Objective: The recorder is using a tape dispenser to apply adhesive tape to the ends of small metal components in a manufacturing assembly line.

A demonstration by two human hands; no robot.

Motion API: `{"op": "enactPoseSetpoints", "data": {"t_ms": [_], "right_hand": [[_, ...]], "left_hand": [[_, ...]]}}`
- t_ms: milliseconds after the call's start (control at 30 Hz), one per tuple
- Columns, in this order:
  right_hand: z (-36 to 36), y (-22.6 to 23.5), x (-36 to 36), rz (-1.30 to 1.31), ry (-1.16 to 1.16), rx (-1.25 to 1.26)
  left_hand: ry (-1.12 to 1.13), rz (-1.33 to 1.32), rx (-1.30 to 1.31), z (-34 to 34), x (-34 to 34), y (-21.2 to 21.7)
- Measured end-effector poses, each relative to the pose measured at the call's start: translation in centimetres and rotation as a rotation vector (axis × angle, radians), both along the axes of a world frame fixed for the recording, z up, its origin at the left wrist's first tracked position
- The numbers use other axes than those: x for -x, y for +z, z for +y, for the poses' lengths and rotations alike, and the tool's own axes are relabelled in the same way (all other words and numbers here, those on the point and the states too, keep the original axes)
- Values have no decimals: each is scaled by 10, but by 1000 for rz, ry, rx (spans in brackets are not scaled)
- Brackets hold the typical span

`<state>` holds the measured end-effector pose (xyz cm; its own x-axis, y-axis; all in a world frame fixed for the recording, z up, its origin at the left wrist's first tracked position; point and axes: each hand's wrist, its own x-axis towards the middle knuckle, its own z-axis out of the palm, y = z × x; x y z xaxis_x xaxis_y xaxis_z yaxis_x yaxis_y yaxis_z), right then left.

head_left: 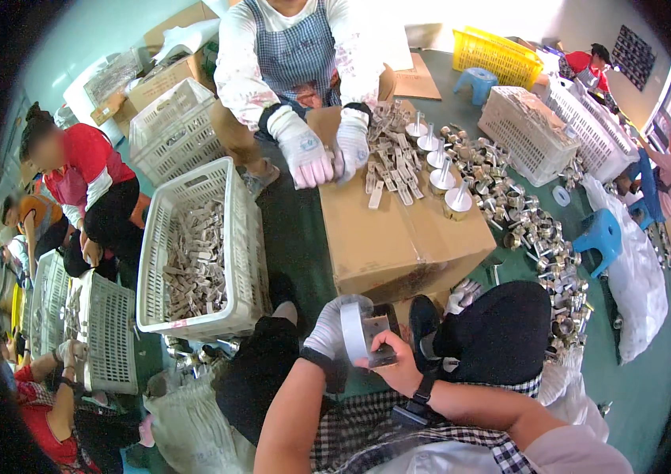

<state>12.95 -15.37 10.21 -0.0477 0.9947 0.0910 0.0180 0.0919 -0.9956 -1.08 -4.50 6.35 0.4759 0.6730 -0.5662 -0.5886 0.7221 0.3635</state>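
My left hand [326, 330], in a white work glove with a dark cuff, grips a dark phone-like device with a pale curved flap [354, 332] low in front of me. Bare and with a black band at its wrist, my right hand [400, 370] closes on the device's lower right side, its fingers bent over the dark face. Just beyond stands a cardboard box [383, 249]. On it lie flat metal handle-like pieces [395, 162] and several round metal parts with upright stems [457, 199].
A co-worker's gloved hands [304, 150] are over the box's far left corner. A white crate [233, 229] of flat metal pieces stands left. Stemmed metal parts [561, 300] are heaped right, near a blue stool [600, 241] and white sack [636, 300]. Other people sit both sides.
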Motion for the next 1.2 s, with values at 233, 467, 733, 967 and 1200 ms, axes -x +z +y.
{"op": "enactPoseSetpoints", "data": {"t_ms": [233, 467, 733, 967, 1200], "right_hand": [[-3, 0, -5, -49, 118, -3], [-17, 2, -11, 64, 173, 134], [-17, 2, -11, -103, 150, 4], [-17, 0, -11, -115, 134, -3], [-17, 2, -11, -127, 121, -11]], "left_hand": [[-103, -28, -38, 2, 8, -4], [-32, 68, -46, -15, 0, 5], [-2, -10, -95, -15, 6, -7], [-3, 176, -181, -20, -1, 10], [-22, 75, -93, -18, 0, -2]]}}
